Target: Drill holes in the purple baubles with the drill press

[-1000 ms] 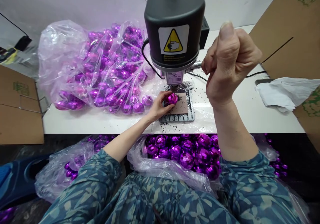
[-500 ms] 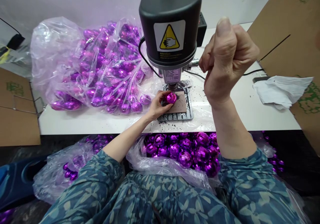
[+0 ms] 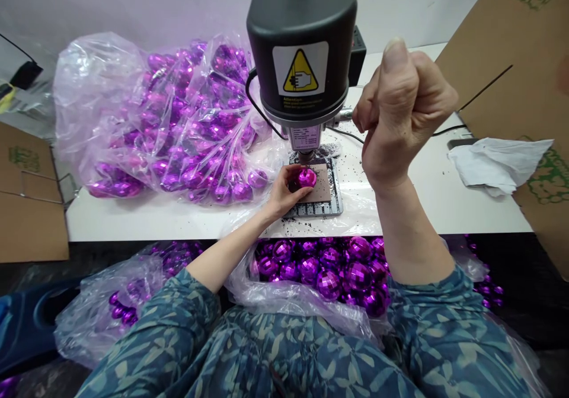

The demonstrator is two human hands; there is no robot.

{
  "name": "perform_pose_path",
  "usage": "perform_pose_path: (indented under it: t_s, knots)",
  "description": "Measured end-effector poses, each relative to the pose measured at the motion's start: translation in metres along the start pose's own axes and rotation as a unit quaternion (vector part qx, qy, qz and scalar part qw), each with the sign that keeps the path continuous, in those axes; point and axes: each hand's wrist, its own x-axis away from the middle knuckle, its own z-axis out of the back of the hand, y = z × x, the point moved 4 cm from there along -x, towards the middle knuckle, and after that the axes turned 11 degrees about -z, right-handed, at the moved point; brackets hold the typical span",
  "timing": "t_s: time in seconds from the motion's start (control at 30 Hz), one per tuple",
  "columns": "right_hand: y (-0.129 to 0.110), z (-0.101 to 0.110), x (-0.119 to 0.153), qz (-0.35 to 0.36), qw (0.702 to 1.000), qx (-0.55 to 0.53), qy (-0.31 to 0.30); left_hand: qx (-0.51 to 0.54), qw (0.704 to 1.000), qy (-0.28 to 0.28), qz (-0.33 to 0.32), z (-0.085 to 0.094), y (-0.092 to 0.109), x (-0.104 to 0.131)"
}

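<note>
My left hand [image 3: 287, 189] holds a shiny purple mirror-ball ornament [image 3: 307, 177] between thumb and fingers. The ball rests over a brown board [image 3: 320, 192] on the slotted metal base [image 3: 315, 209] of a small drill press [image 3: 302, 37]. Just above and behind the ball is the machine's chuck [image 3: 306, 156]; whether a bit touches the ball is hard to see. Raised at the machine's right side, my right hand [image 3: 402, 114] is closed in a fist around the press handle beside the silver hub [image 3: 344, 115]. The fingers hide most of that handle.
A clear plastic bag of purple ornaments [image 3: 191, 119] fills the table's left. Another open bag of mirror balls [image 3: 329, 273] sits below the front edge. White cloth or paper [image 3: 500, 158] lies right, near a cardboard box [image 3: 524, 78]. Dark shavings surround the base.
My left hand and the ball have shifted slightly to the right on the board, and the ball looks turned a little. My right hand stays closed in nearly the same place.
</note>
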Motion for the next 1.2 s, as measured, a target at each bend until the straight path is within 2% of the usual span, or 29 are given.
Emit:
perform_pose_path:
  t_s: [0.17, 0.33, 0.7, 0.9, 1.03, 1.2]
  knots:
    - [0.001, 0.000, -0.001, 0.006, 1.000, -0.007, -0.006, 0.033, 0.999, 0.027, 0.025, -0.010, -0.007, 0.004]
    - [0.002, 0.001, -0.001, 0.028, 0.999, -0.036, 0.001, 0.065, 0.996, 0.035, 0.047, -0.009, -0.008, 0.003]
    - [0.012, 0.013, 0.030, 0.056, 0.995, -0.070, 0.031, 0.081, 0.994, 0.047, 0.062, -0.009, -0.006, 0.004]
    - [0.019, 0.016, 0.037, 0.110, 0.991, -0.050, 0.050, 0.076, 0.994, 0.042, 0.059, -0.009, -0.005, 0.004]
    - [0.021, 0.018, 0.045, 0.159, 0.985, -0.066, 0.023, 0.064, 0.996, 0.040, 0.054, -0.009, -0.005, 0.004]
    - [0.020, 0.019, 0.046, 0.188, 0.980, -0.070, -0.010, 0.049, 0.997, 0.039, 0.044, -0.008, -0.004, 0.003]
